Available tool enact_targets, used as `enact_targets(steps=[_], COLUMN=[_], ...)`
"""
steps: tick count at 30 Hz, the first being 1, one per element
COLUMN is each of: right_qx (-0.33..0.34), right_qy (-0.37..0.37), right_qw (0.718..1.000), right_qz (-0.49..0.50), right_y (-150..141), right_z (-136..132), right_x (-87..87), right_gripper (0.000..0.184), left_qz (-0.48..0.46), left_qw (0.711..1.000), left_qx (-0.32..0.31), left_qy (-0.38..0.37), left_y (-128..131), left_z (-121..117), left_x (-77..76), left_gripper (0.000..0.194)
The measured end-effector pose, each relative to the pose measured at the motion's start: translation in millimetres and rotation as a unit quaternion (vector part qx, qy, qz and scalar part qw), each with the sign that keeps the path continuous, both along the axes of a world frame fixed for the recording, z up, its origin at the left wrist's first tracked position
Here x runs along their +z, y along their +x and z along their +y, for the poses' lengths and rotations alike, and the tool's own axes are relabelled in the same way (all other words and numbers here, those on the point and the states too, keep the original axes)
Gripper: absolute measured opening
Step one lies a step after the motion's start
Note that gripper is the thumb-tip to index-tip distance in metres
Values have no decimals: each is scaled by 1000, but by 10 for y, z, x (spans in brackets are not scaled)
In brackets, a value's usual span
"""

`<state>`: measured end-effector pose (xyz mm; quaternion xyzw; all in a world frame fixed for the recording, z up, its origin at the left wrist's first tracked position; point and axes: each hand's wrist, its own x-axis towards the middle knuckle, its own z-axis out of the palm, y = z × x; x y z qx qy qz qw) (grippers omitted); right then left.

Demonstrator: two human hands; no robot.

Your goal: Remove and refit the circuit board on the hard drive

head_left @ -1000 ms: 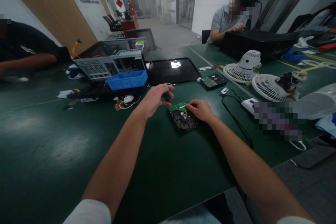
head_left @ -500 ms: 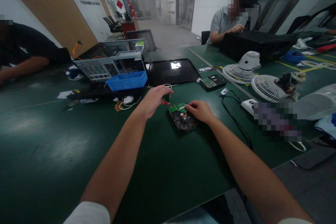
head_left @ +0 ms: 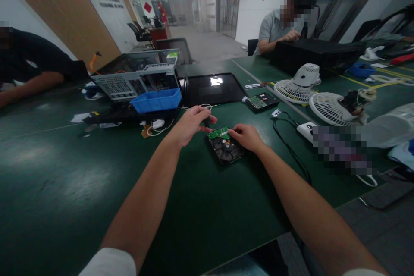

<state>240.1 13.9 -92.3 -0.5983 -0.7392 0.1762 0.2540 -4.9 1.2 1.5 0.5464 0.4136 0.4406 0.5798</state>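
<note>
A hard drive (head_left: 226, 148) lies on the green table with its green circuit board facing up. My right hand (head_left: 247, 137) grips its right side, thumb and fingertips closed at the edge of the board. Just above the drive's far left corner is my left hand (head_left: 194, 124), its fingers pinched round a short dark tool (head_left: 207, 122) that is mostly hidden by the fingers. Whether the tool's tip touches the drive cannot be made out. A second hard drive (head_left: 262, 101) rests farther back on the right.
Behind my left hand stand a blue bin (head_left: 157, 100) and an open computer case (head_left: 129, 82). A black panel (head_left: 213, 88) lies behind the drive. White fan parts (head_left: 297, 84), a black cable (head_left: 291, 151) and a power strip (head_left: 307, 131) are on the right. Two people sit across the table.
My left hand's fingers have shifted slightly round the dark tool, covering more of it. My right hand and the hard drive stay in place.
</note>
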Motion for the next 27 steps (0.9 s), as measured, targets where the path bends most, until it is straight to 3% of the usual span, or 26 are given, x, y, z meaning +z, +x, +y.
enact_targets(steps=[7, 14, 20, 27], right_qx=[-3, -5, -6, -4], right_qy=[0, 0, -4, 1], right_qw=[1000, 1000, 1000, 1000], right_qz=[-1, 7, 11, 4], right_y=[-1, 0, -2, 0], right_z=[1, -7, -8, 0], right_x=[-8, 1, -4, -8], right_gripper=[34, 33, 34, 33], left_qz=[48, 24, 4, 27], left_qw=[997, 999, 999, 999], left_qx=[43, 15, 32, 7], left_qy=[46, 32, 4, 39], left_y=[-34, -15, -6, -28], left_z=[19, 16, 20, 25], left_x=[25, 15, -9, 15], left_gripper=[24, 26, 29, 22])
